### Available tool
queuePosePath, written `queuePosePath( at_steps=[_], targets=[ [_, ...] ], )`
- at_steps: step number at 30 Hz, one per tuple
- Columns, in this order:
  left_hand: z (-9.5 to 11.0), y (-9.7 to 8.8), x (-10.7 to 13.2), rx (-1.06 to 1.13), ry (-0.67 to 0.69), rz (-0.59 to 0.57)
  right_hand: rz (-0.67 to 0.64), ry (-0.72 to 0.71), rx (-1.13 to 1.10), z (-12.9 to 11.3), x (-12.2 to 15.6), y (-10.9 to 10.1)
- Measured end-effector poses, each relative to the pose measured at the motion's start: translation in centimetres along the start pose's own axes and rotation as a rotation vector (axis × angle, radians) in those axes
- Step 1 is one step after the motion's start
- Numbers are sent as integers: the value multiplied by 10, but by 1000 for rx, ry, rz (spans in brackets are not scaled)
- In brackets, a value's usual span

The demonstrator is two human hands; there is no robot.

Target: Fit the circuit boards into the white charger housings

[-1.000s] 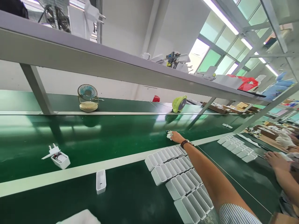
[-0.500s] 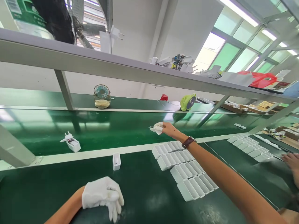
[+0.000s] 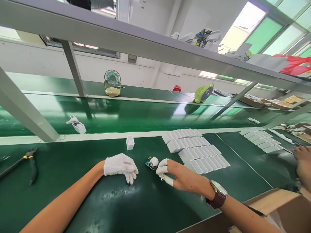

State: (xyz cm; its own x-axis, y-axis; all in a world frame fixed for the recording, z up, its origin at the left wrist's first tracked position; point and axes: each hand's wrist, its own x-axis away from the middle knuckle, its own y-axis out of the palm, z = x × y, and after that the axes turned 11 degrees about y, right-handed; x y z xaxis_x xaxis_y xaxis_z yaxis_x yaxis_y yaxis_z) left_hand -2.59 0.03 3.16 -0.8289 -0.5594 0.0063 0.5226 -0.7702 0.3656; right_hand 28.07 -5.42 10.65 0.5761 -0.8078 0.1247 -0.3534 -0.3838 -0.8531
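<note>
My right hand (image 3: 171, 173), with white finger covers on its fingertips, pinches a small circuit board (image 3: 152, 162) at its right edge, above the green bench. A rounded white part and blue and yellow parts sit on the board. To its left, my left hand (image 3: 120, 168) wears a white glove; it hangs low over the bench with loosely bent fingers and holds nothing. Just beyond the hands stands a single open white plastic case (image 3: 130, 142). Several rows of similar white cases (image 3: 194, 150) lie behind my right hand.
Black-handled pliers (image 3: 30, 158) lie at the left. On the green conveyor belt (image 3: 136, 118) rests a white case with a plug part (image 3: 79, 125). A shelf crosses overhead. At the lower right is a cardboard box (image 3: 282, 207); another person's hand (image 3: 302, 158) shows at the right edge.
My right hand has come back from over the belt to the near bench, carrying the circuit board beside my left hand. The view has tilted down, bringing pliers and cardboard box into sight.
</note>
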Motion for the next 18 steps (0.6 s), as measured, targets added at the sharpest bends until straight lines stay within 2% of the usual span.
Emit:
queuePosePath(
  at_steps=[2,5,6,7,10,12,15,18],
  targets=[
    [2,3,1,-39,-8,2,-9,13,48,3,9,4],
    [7,4,3,-178,-1,35,110,71,19,8,14,11],
    [10,2,3,-263,26,122,167,99,8,10,14,15],
    [12,-2,2,-357,67,261,225,123,10,12,13,20],
    [20,-17,-1,-576,216,745,354,143,117,20,8,39],
    [23,-26,-4,-646,260,930,403,107,196,25,3,53],
    [19,-28,-11,-761,208,1016,443,74,232,29,-5,68],
    [10,-20,-20,-830,117,976,478,93,177,26,-10,69]
  ],
)
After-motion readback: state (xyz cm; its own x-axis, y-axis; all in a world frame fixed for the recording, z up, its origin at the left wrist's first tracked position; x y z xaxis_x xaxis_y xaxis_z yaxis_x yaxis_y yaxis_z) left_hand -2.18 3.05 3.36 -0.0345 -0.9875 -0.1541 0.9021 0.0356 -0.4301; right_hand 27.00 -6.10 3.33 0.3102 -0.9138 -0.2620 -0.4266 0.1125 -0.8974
